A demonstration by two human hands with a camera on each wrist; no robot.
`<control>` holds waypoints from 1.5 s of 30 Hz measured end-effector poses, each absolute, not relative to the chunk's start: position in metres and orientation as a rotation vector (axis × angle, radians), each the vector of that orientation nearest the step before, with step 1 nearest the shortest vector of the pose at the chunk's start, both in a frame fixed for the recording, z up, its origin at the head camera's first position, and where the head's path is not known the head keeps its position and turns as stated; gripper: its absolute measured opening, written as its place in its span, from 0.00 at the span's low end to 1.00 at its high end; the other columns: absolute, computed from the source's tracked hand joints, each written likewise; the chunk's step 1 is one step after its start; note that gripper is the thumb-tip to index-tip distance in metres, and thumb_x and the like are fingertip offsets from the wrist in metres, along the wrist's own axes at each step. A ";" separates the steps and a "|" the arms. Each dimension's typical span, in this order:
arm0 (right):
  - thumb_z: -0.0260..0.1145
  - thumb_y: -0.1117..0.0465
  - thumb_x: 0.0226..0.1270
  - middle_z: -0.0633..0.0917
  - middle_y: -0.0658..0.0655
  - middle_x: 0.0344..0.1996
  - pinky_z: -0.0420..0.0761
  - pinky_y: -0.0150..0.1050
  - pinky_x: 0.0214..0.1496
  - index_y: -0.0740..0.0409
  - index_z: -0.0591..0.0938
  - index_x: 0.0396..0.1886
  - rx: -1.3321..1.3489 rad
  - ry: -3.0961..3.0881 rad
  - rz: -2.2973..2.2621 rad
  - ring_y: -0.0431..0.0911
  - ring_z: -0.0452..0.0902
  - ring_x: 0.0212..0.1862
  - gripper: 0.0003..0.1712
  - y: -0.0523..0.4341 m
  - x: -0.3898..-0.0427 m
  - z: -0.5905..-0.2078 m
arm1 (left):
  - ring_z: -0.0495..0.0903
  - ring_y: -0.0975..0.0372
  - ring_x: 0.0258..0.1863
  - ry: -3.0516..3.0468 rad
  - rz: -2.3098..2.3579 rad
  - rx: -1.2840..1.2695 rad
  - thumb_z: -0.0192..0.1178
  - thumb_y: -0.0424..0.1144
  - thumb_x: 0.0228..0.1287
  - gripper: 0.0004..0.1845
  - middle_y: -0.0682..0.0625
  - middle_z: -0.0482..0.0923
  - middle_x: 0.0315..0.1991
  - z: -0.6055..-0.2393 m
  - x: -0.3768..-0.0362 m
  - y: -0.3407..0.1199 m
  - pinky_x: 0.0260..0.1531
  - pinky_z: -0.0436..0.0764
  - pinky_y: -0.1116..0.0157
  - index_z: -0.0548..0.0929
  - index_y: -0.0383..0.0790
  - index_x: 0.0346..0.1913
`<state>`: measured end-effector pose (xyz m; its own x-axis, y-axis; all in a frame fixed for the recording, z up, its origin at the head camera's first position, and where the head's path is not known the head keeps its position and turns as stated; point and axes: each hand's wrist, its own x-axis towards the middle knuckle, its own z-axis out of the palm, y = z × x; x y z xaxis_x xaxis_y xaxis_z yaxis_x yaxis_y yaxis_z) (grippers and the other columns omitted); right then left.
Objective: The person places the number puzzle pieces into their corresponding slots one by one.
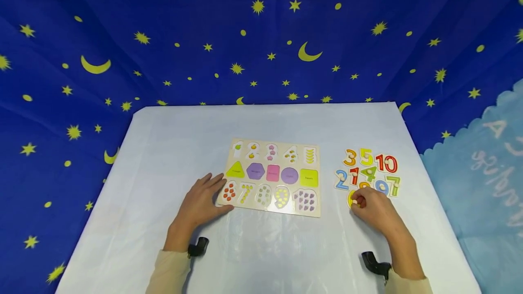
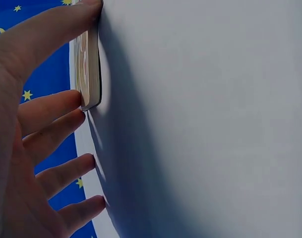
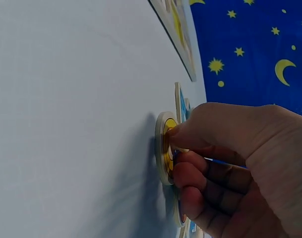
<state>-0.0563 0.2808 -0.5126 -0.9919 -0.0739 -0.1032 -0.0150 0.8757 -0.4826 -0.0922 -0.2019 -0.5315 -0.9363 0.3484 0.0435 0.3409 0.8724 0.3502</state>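
Note:
A wooden puzzle board (image 1: 267, 209) lies on the table, with rows of fruit-picture number recesses and a middle row of coloured shapes. My left hand (image 1: 200, 201) spreads over its lower left corner, thumb on the bottom edge and fingertips along the left edge. In the left wrist view that hand's fingers are fairly straight around the board's corner. Right of the board, my right hand (image 1: 373, 208) pinches the knob of a yellow number piece (image 3: 165, 148) between thumb and fingers. The piece stands close over the table; the hand hides much of it.
Several colourful number pieces lie close together beyond my right hand, among them an orange 3 (image 1: 350, 157), a red 10 (image 1: 386, 164), a blue 2 (image 1: 342, 179) and a green 7 (image 1: 393, 186). The white table (image 1: 278, 257) ends at a blue starry cloth (image 1: 269, 31).

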 end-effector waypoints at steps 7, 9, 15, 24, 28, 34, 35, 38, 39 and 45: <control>0.71 0.65 0.49 0.77 0.50 0.23 0.74 0.40 0.29 0.61 0.82 0.32 -0.067 2.990 -0.750 0.45 0.71 0.28 0.09 0.280 -0.054 -0.512 | 0.57 0.49 0.70 3.011 0.584 0.547 0.69 0.65 0.45 0.46 0.51 0.66 0.69 -0.532 -0.091 -0.201 0.67 0.58 0.47 0.73 0.43 0.67; 0.71 0.65 0.49 0.77 0.50 0.23 0.74 0.40 0.30 0.61 0.83 0.32 -0.091 3.009 -0.759 0.45 0.71 0.28 0.09 0.277 -0.056 -0.512 | 0.57 0.49 0.70 3.019 0.587 0.530 0.69 0.65 0.45 0.46 0.51 0.65 0.69 -0.532 -0.090 -0.202 0.67 0.58 0.47 0.73 0.43 0.67; 0.71 0.64 0.49 0.77 0.49 0.23 0.74 0.40 0.29 0.60 0.84 0.31 -0.118 3.037 -0.784 0.44 0.71 0.28 0.08 0.270 -0.060 -0.512 | 0.57 0.48 0.70 3.019 0.607 0.519 0.69 0.64 0.45 0.46 0.51 0.65 0.69 -0.534 -0.087 -0.202 0.68 0.56 0.46 0.73 0.42 0.67; 0.72 0.64 0.48 0.76 0.47 0.22 0.73 0.39 0.28 0.60 0.84 0.30 -0.112 3.058 -0.799 0.42 0.70 0.26 0.08 0.263 -0.057 -0.508 | 0.60 0.45 0.68 3.023 0.603 0.539 0.71 0.63 0.45 0.45 0.48 0.67 0.67 -0.532 -0.083 -0.198 0.65 0.59 0.42 0.75 0.40 0.65; 0.72 0.64 0.49 0.76 0.48 0.22 0.73 0.38 0.28 0.60 0.84 0.29 -0.104 3.088 -0.826 0.42 0.71 0.26 0.07 0.260 -0.057 -0.509 | 0.60 0.45 0.68 3.033 0.615 0.530 0.72 0.61 0.44 0.45 0.47 0.68 0.67 -0.531 -0.083 -0.197 0.64 0.59 0.40 0.75 0.40 0.64; 0.71 0.64 0.50 0.76 0.50 0.24 0.72 0.41 0.30 0.61 0.84 0.30 -0.057 3.077 -0.813 0.44 0.70 0.28 0.08 0.253 -0.056 -0.511 | 0.60 0.44 0.68 3.022 0.656 0.516 0.73 0.60 0.43 0.45 0.47 0.68 0.67 -0.530 -0.081 -0.194 0.64 0.58 0.39 0.75 0.39 0.64; 0.71 0.64 0.50 0.77 0.50 0.24 0.72 0.41 0.30 0.61 0.84 0.31 -0.056 3.077 -0.811 0.44 0.70 0.28 0.08 0.252 -0.056 -0.510 | 0.60 0.44 0.68 3.021 0.657 0.512 0.73 0.60 0.43 0.45 0.47 0.68 0.67 -0.530 -0.081 -0.194 0.64 0.58 0.39 0.75 0.39 0.64; 0.71 0.64 0.49 0.77 0.50 0.24 0.72 0.41 0.31 0.61 0.83 0.31 -0.057 3.091 -0.807 0.44 0.70 0.28 0.08 0.248 -0.057 -0.509 | 0.59 0.45 0.69 3.019 0.663 0.499 0.72 0.60 0.44 0.45 0.48 0.67 0.68 -0.530 -0.082 -0.195 0.65 0.57 0.40 0.75 0.40 0.65; 0.71 0.64 0.49 0.77 0.50 0.24 0.72 0.41 0.30 0.61 0.84 0.31 -0.056 3.093 -0.809 0.44 0.70 0.28 0.08 0.247 -0.057 -0.509 | 0.59 0.45 0.69 3.019 0.664 0.501 0.72 0.60 0.44 0.45 0.48 0.67 0.68 -0.530 -0.082 -0.195 0.65 0.57 0.40 0.75 0.40 0.65; 0.71 0.63 0.50 0.78 0.50 0.25 0.73 0.40 0.30 0.62 0.84 0.34 -0.047 3.074 -0.820 0.44 0.70 0.29 0.11 0.237 -0.060 -0.507 | 0.59 0.47 0.69 3.007 0.694 0.480 0.73 0.59 0.44 0.44 0.49 0.68 0.67 -0.530 -0.081 -0.196 0.66 0.56 0.41 0.75 0.41 0.64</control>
